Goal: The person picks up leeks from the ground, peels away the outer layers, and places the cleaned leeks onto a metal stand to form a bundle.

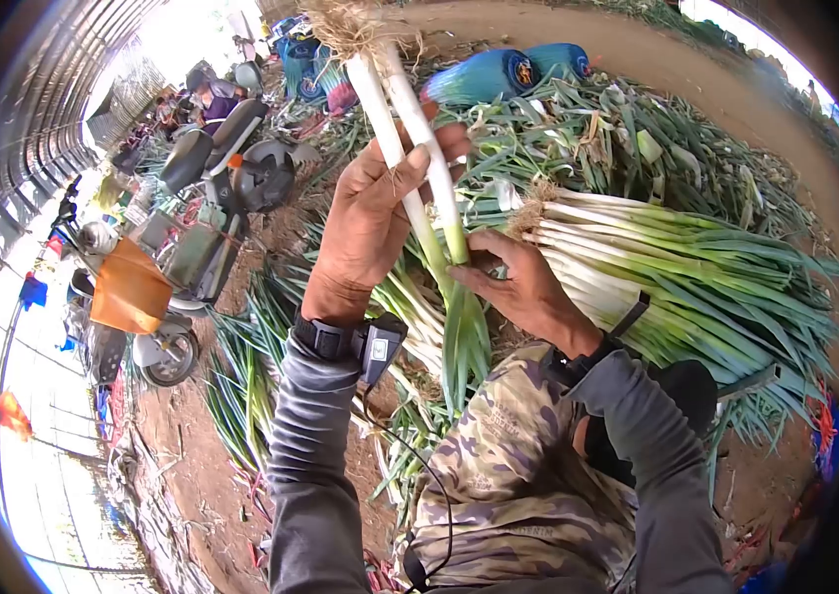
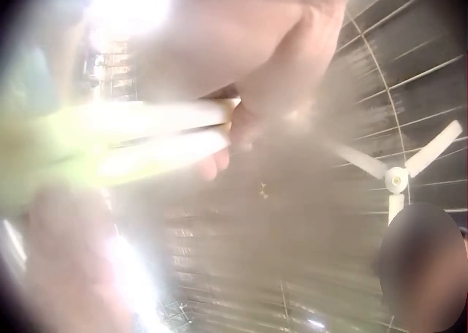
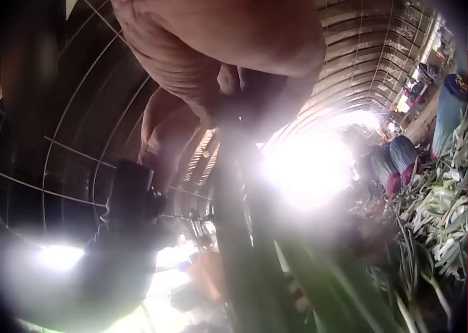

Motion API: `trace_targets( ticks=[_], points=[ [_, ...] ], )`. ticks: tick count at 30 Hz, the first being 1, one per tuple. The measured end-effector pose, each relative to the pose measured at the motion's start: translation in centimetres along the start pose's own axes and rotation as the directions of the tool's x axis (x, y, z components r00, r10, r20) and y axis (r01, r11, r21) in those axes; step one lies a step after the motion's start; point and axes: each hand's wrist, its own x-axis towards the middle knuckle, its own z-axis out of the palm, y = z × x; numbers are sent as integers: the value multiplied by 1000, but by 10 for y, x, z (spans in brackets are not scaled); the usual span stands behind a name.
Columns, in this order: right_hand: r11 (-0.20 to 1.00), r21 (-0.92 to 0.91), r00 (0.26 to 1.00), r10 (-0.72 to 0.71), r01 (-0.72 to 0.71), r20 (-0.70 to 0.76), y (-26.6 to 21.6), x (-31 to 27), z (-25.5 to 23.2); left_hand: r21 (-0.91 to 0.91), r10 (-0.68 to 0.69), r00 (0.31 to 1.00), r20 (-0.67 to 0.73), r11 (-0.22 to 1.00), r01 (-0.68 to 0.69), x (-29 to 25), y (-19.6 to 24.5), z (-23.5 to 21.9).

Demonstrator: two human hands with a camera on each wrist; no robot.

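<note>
Two leeks [image 1: 377, 107] stand roots up between the hands, their white shanks above and green leaves hanging below. My left hand [image 1: 360, 218] grips the white shanks, with its thumb laid across them. Lower down, my right hand [image 1: 530, 295] pinches the leeks where white turns to green. Seen from the left wrist, the pale shanks [image 2: 157, 154] are blurred beside the left hand [image 2: 241, 47]. In the right wrist view, green leaves [image 3: 252, 267] hang below the right hand [image 3: 219, 33]. A large pile of leeks [image 1: 677, 252] lies right of the right hand.
More leeks [image 1: 409, 322] lie on the ground beneath the left hand. Behind the pile spreads a heap of loose leaves [image 1: 627, 144], with blue-green wrapped bundles [image 1: 474, 79] beyond. A motorbike [image 1: 206, 233] stands at left. Camouflage-patterned trousers [image 1: 518, 445] cover the person's lap.
</note>
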Motion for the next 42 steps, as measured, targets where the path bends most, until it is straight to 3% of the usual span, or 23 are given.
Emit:
trace_targets(
  ticks=[1, 4, 10, 14, 16, 18, 19, 20, 22, 24, 25, 27, 28, 29, 31, 32, 33, 34, 35, 36, 38, 40, 42],
  points=[
    [998, 44, 998, 52, -50, -38, 9, -2, 2, 52, 8, 1000, -17, 999, -7, 1, -1, -6],
    [866, -490, 947, -236, 103, -218, 16, -3, 2, 115, 14, 999, -39, 993, -10, 6, 8, -23],
    [776, -611, 891, -379, 159, -250, 24, 13, 11, 248, 115, 992, -59, 964, -97, 10, 35, -28],
    [737, -623, 854, -479, 264, -205, 29, 21, 20, 189, 60, 997, -54, 981, -49, 6, 37, -10],
    [786, -560, 878, -434, 262, -200, 30, 20, 22, 202, 55, 991, -120, 979, -30, 3, 36, -4],
    [909, -264, 917, -369, 322, -152, 27, 14, 20, 253, 75, 982, -173, 967, -29, 0, 41, -4],
    [917, -219, 922, -365, 332, -131, 30, 9, 23, 347, 101, 985, -142, 937, -46, 0, 48, -1],
    [922, -174, 924, -368, 346, -107, 33, 5, 23, 299, 108, 991, -80, 951, -79, -2, 51, -1],
    [971, -103, 973, -207, 217, 100, 26, -4, 15, 283, 88, 996, -16, 956, -79, -6, 65, 2],
    [994, -85, 980, -57, 75, 190, 22, -10, 24, 128, 162, 973, 166, 974, -184, -10, 75, -2],
    [994, -42, 987, -93, 99, 134, 15, -13, 30, 116, 194, 965, 178, 969, -217, -11, 83, 4],
    [995, 65, 988, -87, 79, 126, 1, -12, 31, 227, 256, 967, 0, 942, -249, -18, 104, 17],
    [997, 61, 988, -63, 55, 138, -5, -9, 31, 346, 300, 936, -184, 911, -224, -21, 115, 22],
    [992, 52, 986, -119, 114, 114, -5, -5, 30, 270, 272, 962, 12, 926, -265, -15, 128, 26],
    [988, 57, 984, -151, 146, 94, -17, 4, 11, 95, 233, 885, 404, 951, -294, 13, 149, 33],
    [975, -17, 972, -220, 222, 87, -33, 7, -11, 65, 246, 853, 461, 949, -309, 13, 158, 37],
    [979, -141, 988, -137, 147, 78, -51, 13, -32, 33, 257, 817, 517, 947, -319, 13, 167, 40],
    [905, -349, 969, -241, 242, 49, -68, 16, -54, 32, 263, 821, 506, 946, -322, 11, 173, 40],
    [893, -443, 996, -58, 82, 69, -101, 15, -81, 30, 268, 826, 496, 945, -325, 9, 179, 39],
    [741, -650, 985, -150, 169, 86, -120, 17, -103, -2, 281, 817, 503, 946, -324, 13, 176, 37],
    [728, -686, 966, 191, -20, 174, -205, 7, -150, -60, 309, 823, 477, 945, -321, 18, 162, 37],
    [554, -829, 956, 278, -76, 98, -248, -4, -178, -154, 326, 883, 338, 945, -290, 24, 128, 38],
    [407, -912, 951, 300, -58, 74, -263, -25, -209, -336, 295, 955, 34, 903, -267, 25, 79, 50]
  ],
)
